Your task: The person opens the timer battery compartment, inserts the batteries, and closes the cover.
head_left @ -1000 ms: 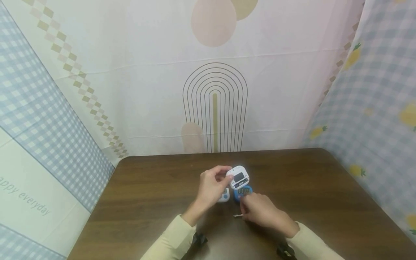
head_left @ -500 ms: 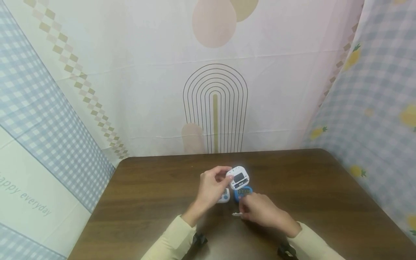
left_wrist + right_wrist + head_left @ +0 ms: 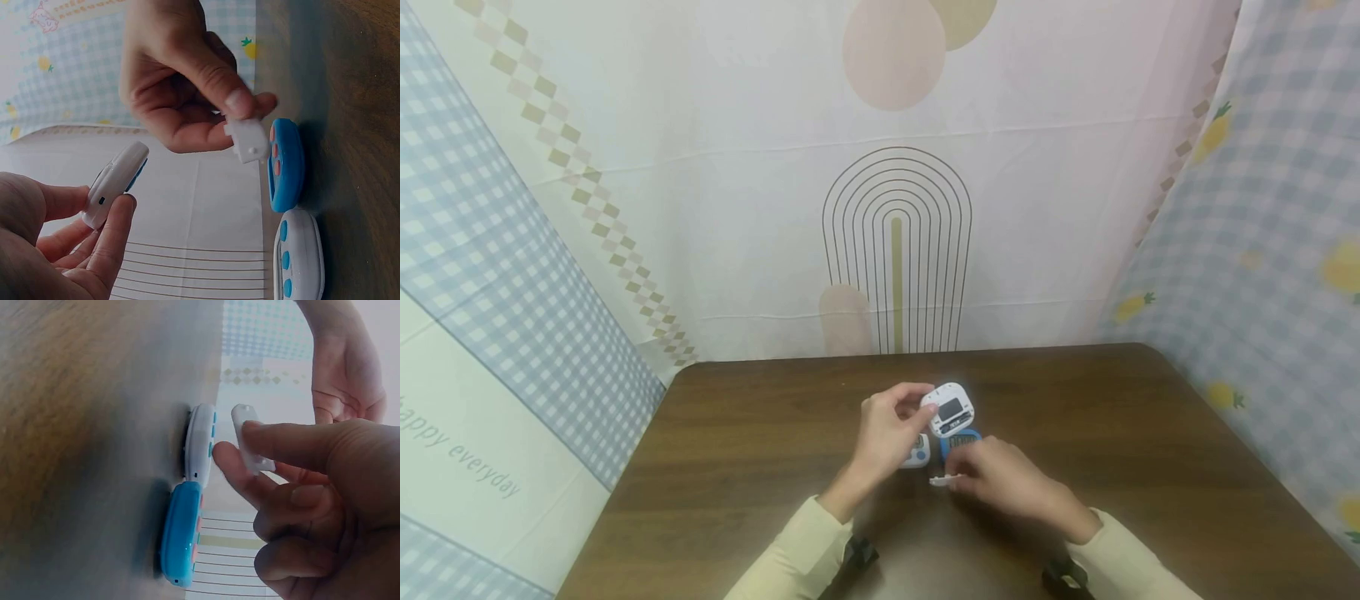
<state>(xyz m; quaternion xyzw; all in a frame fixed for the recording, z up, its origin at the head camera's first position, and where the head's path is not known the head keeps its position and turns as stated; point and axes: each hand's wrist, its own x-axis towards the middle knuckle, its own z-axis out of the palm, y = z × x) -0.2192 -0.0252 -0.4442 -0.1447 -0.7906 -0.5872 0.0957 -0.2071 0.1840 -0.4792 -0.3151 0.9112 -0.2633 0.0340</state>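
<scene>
The left hand [image 3: 887, 433] holds a round white plastic timer with a dark screen [image 3: 951, 410] above the dark brown wooden table [image 3: 737, 450], thumb and curled fingers gripping its edge. The right hand [image 3: 1000, 482] pinches a small flat white plastic piece [image 3: 943, 480], possibly the timer's battery cover, between thumb and forefinger. Over the last second this piece has risen off the table and moved up toward the held timer, so the two parts are now closer. Below them, a blue oval timer [image 3: 286, 164] and a white timer with blue buttons [image 3: 299, 255] lie side by side on the table.
</scene>
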